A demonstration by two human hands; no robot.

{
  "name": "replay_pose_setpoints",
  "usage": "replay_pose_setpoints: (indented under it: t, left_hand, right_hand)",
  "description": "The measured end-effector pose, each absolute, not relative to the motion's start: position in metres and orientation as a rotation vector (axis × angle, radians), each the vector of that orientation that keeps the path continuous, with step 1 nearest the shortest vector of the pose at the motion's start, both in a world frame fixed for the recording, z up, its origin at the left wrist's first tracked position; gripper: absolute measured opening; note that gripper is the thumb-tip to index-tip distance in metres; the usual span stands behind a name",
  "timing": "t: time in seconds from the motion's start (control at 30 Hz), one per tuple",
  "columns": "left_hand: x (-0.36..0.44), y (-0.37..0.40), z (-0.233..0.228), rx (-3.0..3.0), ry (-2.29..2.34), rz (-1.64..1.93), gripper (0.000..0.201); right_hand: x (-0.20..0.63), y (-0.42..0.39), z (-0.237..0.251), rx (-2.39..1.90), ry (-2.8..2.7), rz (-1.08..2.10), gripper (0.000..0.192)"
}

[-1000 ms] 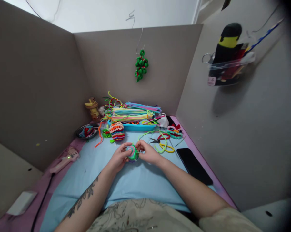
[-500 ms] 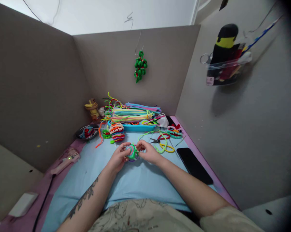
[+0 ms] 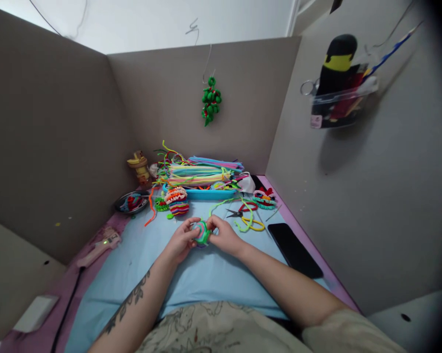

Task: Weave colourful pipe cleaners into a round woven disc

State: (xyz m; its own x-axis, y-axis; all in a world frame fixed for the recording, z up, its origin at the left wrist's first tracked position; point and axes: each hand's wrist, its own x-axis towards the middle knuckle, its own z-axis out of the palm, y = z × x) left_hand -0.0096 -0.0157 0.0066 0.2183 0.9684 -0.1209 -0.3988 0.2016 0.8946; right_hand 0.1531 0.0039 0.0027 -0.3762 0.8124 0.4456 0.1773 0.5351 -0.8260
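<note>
Just above the blue cloth, near the middle of the view, a small round coil of green, pink and teal pipe cleaner (image 3: 202,232) sits between my hands. My left hand (image 3: 183,239) is closed around its left side, thumb lying over the front. With thumb and fingers pinched, my right hand (image 3: 222,235) grips the coil's right edge. The fingertips there hide exactly which strand is held. Behind my right hand, a light green pipe cleaner (image 3: 249,223) curls beside scissors (image 3: 256,225) with red and yellow handles.
Bundled pipe cleaners (image 3: 202,172) fill a blue tray (image 3: 209,194) at the back. A striped pipe-cleaner piece (image 3: 178,207) stands before it. A black phone (image 3: 295,250) lies right; a glue gun (image 3: 100,248) and a metal bowl (image 3: 117,204) are left. A blue cloth (image 3: 140,264) covers the desk.
My right hand has shifted slightly, staying pinched at the coil's right edge. The coil has turned a little in my left hand. The camera view has moved slightly.
</note>
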Motion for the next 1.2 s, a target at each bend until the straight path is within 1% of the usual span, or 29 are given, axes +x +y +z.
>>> replay_pose_setpoints:
  t: [0.1, 0.2, 0.33, 0.43, 0.53, 0.6, 0.7, 0.87, 0.97, 1.07, 1.13, 1.2]
  left_hand:
    - [-0.011, -0.014, 0.006, 0.847, 0.837, 1.132, 0.046]
    - [-0.012, -0.013, 0.005, 0.854, 0.852, 1.16, 0.047]
    - [-0.01, -0.014, 0.005, 0.912, 0.911, 1.187, 0.046]
    - [-0.008, -0.015, 0.006, 0.951, 0.947, 1.19, 0.045]
    - [-0.008, -0.015, 0.006, 0.947, 0.933, 1.193, 0.046]
    - [-0.01, -0.013, 0.006, 0.913, 0.917, 1.199, 0.047]
    - [-0.012, -0.011, 0.004, 0.85, 0.886, 1.192, 0.048]
    - [-0.013, -0.01, 0.004, 0.796, 0.826, 1.165, 0.047]
    - [-0.014, -0.009, 0.003, 0.78, 0.821, 1.162, 0.045]
    - [-0.015, -0.008, 0.003, 0.755, 0.809, 1.165, 0.044]
    - [-0.016, -0.008, 0.003, 0.725, 0.8, 1.172, 0.043]
    - [-0.015, -0.008, 0.003, 0.69, 0.799, 1.177, 0.042]
  right_hand:
    - [0.156, 0.005, 0.007, -0.804, -1.86, 0.878, 0.01]
    - [0.158, 0.009, 0.01, -0.787, -1.843, 0.971, 0.01]
    - [0.158, 0.016, 0.006, -0.861, -1.746, 1.243, 0.011]
    - [0.158, 0.018, 0.003, -0.907, -1.592, 1.495, 0.016]
    - [0.16, 0.018, 0.004, -0.802, -1.521, 1.682, 0.023]
    - [0.162, 0.017, 0.006, -0.712, -1.565, 1.728, 0.03]
    - [0.163, 0.016, 0.006, -0.646, -1.684, 1.631, 0.036]
    - [0.162, 0.014, 0.003, -0.626, -1.788, 1.438, 0.032]
    - [0.162, 0.017, 0.001, -0.636, -1.778, 1.441, 0.037]
    - [0.161, 0.02, -0.001, -0.632, -1.73, 1.446, 0.034]
    - [0.16, 0.02, -0.001, -0.676, -1.719, 1.309, 0.031]
    - [0.16, 0.018, -0.001, -0.742, -1.748, 1.072, 0.027]
